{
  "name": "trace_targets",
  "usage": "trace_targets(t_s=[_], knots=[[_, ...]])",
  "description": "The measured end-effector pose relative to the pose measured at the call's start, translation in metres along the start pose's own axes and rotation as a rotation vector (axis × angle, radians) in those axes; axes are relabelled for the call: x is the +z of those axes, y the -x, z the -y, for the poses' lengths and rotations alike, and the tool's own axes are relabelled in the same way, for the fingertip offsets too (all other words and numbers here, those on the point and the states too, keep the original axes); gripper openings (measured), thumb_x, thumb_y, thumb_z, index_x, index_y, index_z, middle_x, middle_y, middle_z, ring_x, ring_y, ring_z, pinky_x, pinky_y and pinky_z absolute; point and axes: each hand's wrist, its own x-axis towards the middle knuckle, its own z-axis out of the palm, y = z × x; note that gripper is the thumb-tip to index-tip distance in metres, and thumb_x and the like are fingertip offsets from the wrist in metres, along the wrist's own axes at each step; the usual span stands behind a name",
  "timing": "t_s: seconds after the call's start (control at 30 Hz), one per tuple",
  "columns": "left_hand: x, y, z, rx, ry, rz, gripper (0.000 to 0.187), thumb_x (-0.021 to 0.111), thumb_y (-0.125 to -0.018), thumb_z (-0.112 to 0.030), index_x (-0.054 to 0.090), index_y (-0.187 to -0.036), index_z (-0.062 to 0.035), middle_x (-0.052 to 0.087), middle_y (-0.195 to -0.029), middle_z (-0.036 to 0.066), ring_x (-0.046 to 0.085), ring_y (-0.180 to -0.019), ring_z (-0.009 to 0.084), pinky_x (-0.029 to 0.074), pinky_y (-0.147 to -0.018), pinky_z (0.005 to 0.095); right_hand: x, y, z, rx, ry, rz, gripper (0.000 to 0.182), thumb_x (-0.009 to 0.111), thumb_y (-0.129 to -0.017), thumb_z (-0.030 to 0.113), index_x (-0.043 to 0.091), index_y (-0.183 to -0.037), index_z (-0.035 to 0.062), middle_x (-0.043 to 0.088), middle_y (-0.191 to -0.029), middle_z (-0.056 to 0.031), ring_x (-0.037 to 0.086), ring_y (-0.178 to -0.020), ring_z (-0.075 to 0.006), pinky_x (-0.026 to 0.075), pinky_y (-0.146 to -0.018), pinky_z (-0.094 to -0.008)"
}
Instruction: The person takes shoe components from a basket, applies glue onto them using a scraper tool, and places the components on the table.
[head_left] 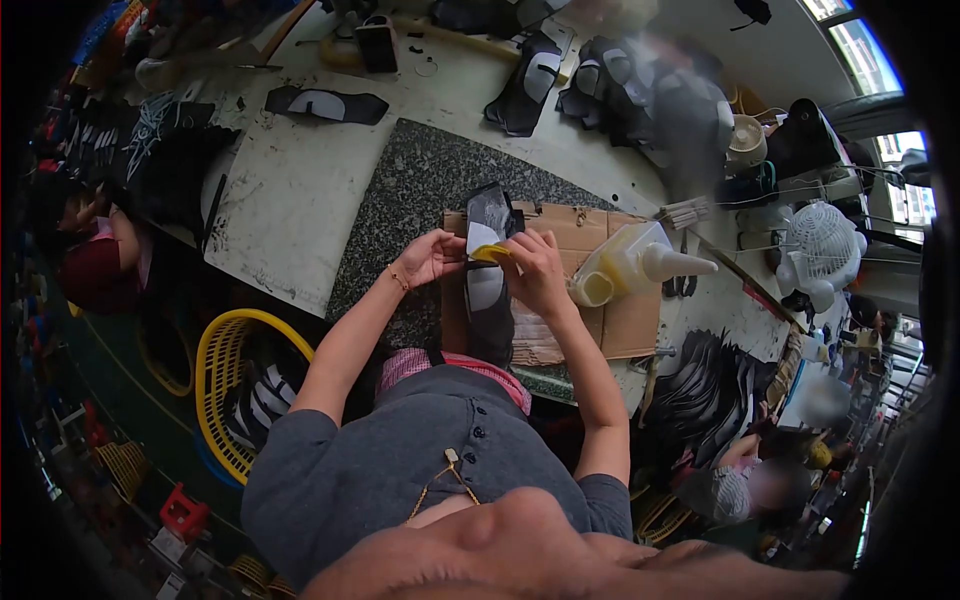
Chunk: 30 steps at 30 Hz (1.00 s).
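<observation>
A long black piece with white-grey patches lies on brown cardboard over a dark speckled slab. My left hand is at the left edge of this piece, its fingers bent against it; whether they pinch it is hard to see. My right hand is closed on a small yellow tool, which touches the piece near its white patch. Right of my right hand, a translucent bottle with a white nozzle lies beside an open yellowish container.
Similar black pieces lie at the back and in a stack at the right. A phone stands at the back. A yellow basket is at the left. A white fan stands right. Other people sit at both sides.
</observation>
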Motion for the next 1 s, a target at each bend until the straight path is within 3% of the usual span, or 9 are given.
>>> trace_targets(t_s=[0.1,0.27,0.33,0.43,0.57,0.67,0.8,0.97,1.0], knots=[[0.009,0.006,-0.003,0.006,-0.011,0.074,0.036,0.045,-0.095,-0.026,0.063,-0.108,0.0017,0.067,-0.104,0.011,0.064,-0.092,0.0184,0.053,-0.085,0.0324,0.009,0.000,-0.012,0.103,0.021,-0.020,0.006,0.064,-0.076,0.012,0.058,-0.078,0.0100,0.054,-0.071,-0.0036,0.055,-0.075,-0.0221,0.035,-0.067,-0.0358],[0.029,0.010,-0.002,0.038,-0.145,-0.055,0.017,0.060,-0.089,-0.014,0.064,-0.100,-0.0024,0.067,-0.100,0.007,0.065,-0.088,0.0139,0.053,-0.082,0.0293,0.052,-0.016,-0.085,0.230,0.152,-0.123,0.010,0.063,-0.081,0.016,0.057,-0.076,0.0096,0.058,-0.075,-0.0048,0.056,-0.077,-0.0225,0.035,-0.068,-0.0373],[0.031,0.011,-0.001,0.050,-0.253,-0.074,0.014,0.062,-0.087,-0.011,0.064,-0.099,-0.0031,0.067,-0.098,0.006,0.064,-0.088,0.0132,0.053,-0.081,0.0293,0.050,-0.025,-0.089,0.279,0.164,-0.286,0.012,0.062,-0.082,0.017,0.057,-0.076,0.0080,0.059,-0.075,-0.0065,0.056,-0.077,-0.0237,0.036,-0.068,-0.0375],[0.022,0.015,0.002,0.099,-0.224,-0.011,0.011,0.063,-0.086,-0.009,0.063,-0.095,-0.0022,0.065,-0.094,0.004,0.064,-0.088,0.0132,0.052,-0.082,0.0294,0.037,-0.021,-0.085,0.369,0.076,-0.403,0.012,0.061,-0.083,0.015,0.058,-0.078,0.0058,0.059,-0.076,-0.0082,0.056,-0.077,-0.0262,0.037,-0.067,-0.0368],[0.025,0.030,0.017,0.257,-0.333,0.079,0.009,0.064,-0.086,-0.010,0.062,-0.092,-0.0037,0.064,-0.094,0.002,0.062,-0.087,0.0115,0.051,-0.080,0.0272,0.023,0.008,-0.063,0.637,-0.347,-0.218,0.007,0.061,-0.083,0.012,0.060,-0.083,0.0050,0.058,-0.077,-0.0094,0.056,-0.077,-0.0271,0.036,-0.067,-0.0371],[0.036,0.047,0.021,0.327,-0.602,0.025,0.010,0.063,-0.087,-0.011,0.061,-0.094,-0.0048,0.064,-0.094,0.001,0.061,-0.087,0.0095,0.050,-0.078,0.0249,0.039,0.026,-0.054,0.299,-0.017,-0.077,0.007,0.062,-0.082,0.012,0.061,-0.084,0.0055,0.058,-0.077,-0.0095,0.056,-0.077,-0.0267,0.036,-0.068,-0.0374],[0.062,0.093,-0.004,0.293,-0.441,0.067,0.013,0.060,-0.091,-0.013,0.058,-0.101,-0.0049,0.063,-0.099,0.000,0.061,-0.092,0.0084,0.052,-0.080,0.0276,0.043,0.031,-0.058,0.322,-0.026,-0.091,0.007,0.063,-0.082,0.013,0.061,-0.084,0.0066,0.058,-0.077,-0.0085,0.056,-0.076,-0.0267,0.036,-0.068,-0.0374],[0.051,0.128,-0.093,0.596,-0.124,-0.043,0.023,0.051,-0.095,-0.015,0.049,-0.116,-0.0061,0.064,-0.105,0.008,0.067,-0.092,0.0178,0.056,-0.080,0.0320,0.044,0.033,-0.056,0.338,0.036,-0.064,0.008,0.063,-0.083,0.013,0.061,-0.084,0.0061,0.058,-0.077,-0.0091,0.055,-0.076,-0.0273,0.036,-0.068,-0.0377],[0.017,0.121,-0.115,0.675,-0.057,0.043,0.021,0.050,-0.095,-0.014,0.050,-0.115,-0.0056,0.064,-0.108,0.009,0.066,-0.094,0.0193,0.056,-0.081,0.0334,0.043,0.031,-0.054,0.351,0.037,-0.063,0.008,0.064,-0.083,0.013,0.061,-0.084,0.0056,0.058,-0.077,-0.0091,0.055,-0.075,-0.0270,0.037,-0.068,-0.0377]])
